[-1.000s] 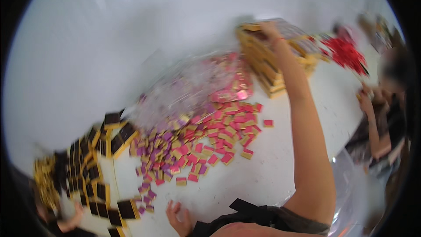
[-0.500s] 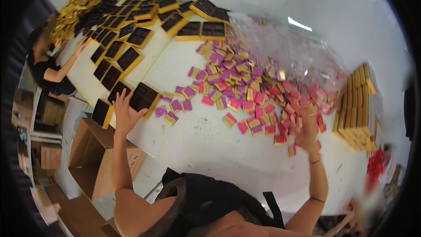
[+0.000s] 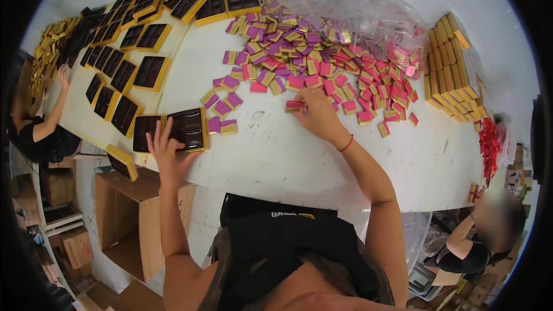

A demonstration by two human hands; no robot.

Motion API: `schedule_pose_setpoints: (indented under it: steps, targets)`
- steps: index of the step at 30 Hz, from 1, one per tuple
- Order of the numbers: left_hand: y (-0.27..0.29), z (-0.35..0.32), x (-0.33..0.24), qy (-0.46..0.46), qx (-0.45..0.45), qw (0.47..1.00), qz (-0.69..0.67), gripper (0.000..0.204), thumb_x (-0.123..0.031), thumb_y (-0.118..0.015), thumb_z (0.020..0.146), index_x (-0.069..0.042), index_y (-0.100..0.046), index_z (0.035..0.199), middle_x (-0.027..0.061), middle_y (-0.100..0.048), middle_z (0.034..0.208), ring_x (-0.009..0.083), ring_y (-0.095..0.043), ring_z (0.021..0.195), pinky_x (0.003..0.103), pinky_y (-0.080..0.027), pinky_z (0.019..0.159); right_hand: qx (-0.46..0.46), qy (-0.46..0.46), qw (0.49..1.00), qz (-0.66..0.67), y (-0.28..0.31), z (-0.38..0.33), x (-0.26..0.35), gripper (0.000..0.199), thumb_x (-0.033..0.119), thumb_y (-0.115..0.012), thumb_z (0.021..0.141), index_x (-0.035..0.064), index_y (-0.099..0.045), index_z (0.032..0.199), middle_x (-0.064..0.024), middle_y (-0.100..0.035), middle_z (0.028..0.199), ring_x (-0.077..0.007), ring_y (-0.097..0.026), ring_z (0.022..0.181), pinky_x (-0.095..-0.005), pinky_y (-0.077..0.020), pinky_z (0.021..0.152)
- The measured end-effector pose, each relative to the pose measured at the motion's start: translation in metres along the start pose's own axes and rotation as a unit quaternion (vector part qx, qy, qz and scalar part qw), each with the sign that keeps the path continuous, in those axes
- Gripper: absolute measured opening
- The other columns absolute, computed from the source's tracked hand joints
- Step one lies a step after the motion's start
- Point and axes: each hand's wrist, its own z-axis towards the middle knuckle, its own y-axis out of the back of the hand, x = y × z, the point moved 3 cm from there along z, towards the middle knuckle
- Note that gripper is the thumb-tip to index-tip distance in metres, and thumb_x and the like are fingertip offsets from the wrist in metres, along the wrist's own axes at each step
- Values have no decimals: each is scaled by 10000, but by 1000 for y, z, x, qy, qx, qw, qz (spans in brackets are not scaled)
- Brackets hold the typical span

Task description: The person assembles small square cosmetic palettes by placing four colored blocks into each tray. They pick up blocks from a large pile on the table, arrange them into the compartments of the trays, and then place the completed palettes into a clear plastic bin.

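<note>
My left hand (image 3: 167, 158) has its fingers spread over the near edges of two yellow boxes with dark, divided inserts. Its fingertips touch the left box (image 3: 144, 132), and its thumb is by the lower edge of the right box (image 3: 189, 126). Nothing shows gripped in it. In front of me, my right hand (image 3: 321, 116) pinches a small foil-wrapped sweet (image 3: 295, 106), pink and gold, just above the table. Beyond it spreads a heap of similar wrapped sweets (image 3: 314, 66), pink and gold or purple and gold. Several loose purple ones lie beside the right box.
More yellow boxes (image 3: 152, 72) cover the table's left side. Clear plastic (image 3: 368, 11) lies over the heap's back. Stacked yellow boxes (image 3: 452, 69) and red ribbons (image 3: 489, 147) stand right. An open carton (image 3: 124, 219) is below left. Co-workers (image 3: 40, 132) (image 3: 469, 247) are on both sides.
My right hand has moved left from the pink sweets and now pinches one. My left hand stays at the boxes, its fingers lower on their edges. The whole view has shifted.
</note>
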Motion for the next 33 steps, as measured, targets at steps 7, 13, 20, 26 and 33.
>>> schedule_pose_setpoints:
  steps: [7,13,20,26,33]
  targets:
    - [-15,-47,-78,-85,-49,974,-205,419,-251,-923,628,-109,-540,718,109,-574,1373,414,-360,1413,678,-140,1167,-12,-39,962,268,8,-55,44,187,14,-653,919,41,-698,1098,-75,-710,913,-160,-641,754,-266,-509,703]
    - [-62,-39,-158,-165,81,909,-375,367,-220,-902,679,-80,-583,796,135,-546,1380,426,-413,1368,616,-303,1151,-10,-5,983,183,24,-87,68,199,8,-689,869,73,-708,1056,-64,-691,886,-221,-591,785,-319,-498,678]
    - [-75,-40,-177,-169,108,925,-324,387,-238,-896,643,-93,-549,733,94,-606,1222,327,-545,1169,536,-417,1062,-24,16,998,54,29,-122,49,245,-26,-719,801,68,-712,1027,-71,-663,885,-272,-596,815,-352,-497,707]
    - [-75,-41,-189,-170,105,934,-296,405,-282,-891,650,-112,-541,760,72,-612,1173,304,-559,1086,522,-408,1030,-12,84,989,-121,28,-134,52,375,140,-793,766,65,-705,1123,-70,-625,1193,-273,-591,1029,-372,-496,819]
    - [-57,16,-125,-105,12,974,-199,417,-231,-852,715,-100,-659,1060,65,-637,1128,287,-554,1068,463,-371,969,59,86,983,-149,33,-150,63,790,449,-844,687,30,-593,1307,-91,-535,1396,-305,-535,1196,-423,-434,976]
